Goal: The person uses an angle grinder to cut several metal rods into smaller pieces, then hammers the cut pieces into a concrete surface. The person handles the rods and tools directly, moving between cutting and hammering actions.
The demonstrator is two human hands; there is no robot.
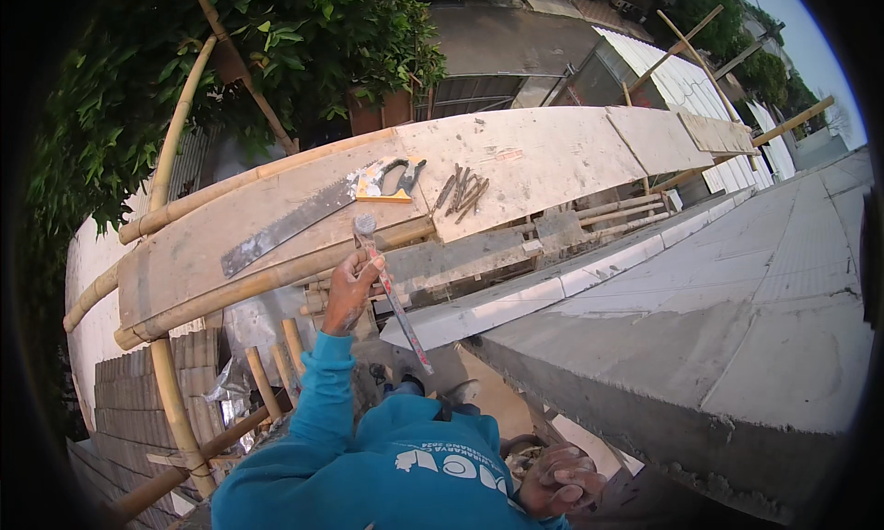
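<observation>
My left hand [346, 291] is closed around a hammer [393, 302] just below its round grey head, and the worn handle slants down to the right in front of my body. Low on the right, my right hand [562, 480] is curled near my blue shirt; whether anything is inside its fingers does not show. Beyond the hammer lies a hand saw [299, 224] with a yellow and black handle, flat on a plywood board [184, 263]. Several thin brown rod-like pieces [463, 194] sit in a loose pile right of the saw.
Bamboo poles [230, 295] edge and hold up the board platform, which continues as a pale board [552, 148] to the right. A grey concrete slab [718, 318] with a raised edge fills the right side. Corrugated roofing [152, 392] lies lower left; leafy branches [304, 42] overhang the far left.
</observation>
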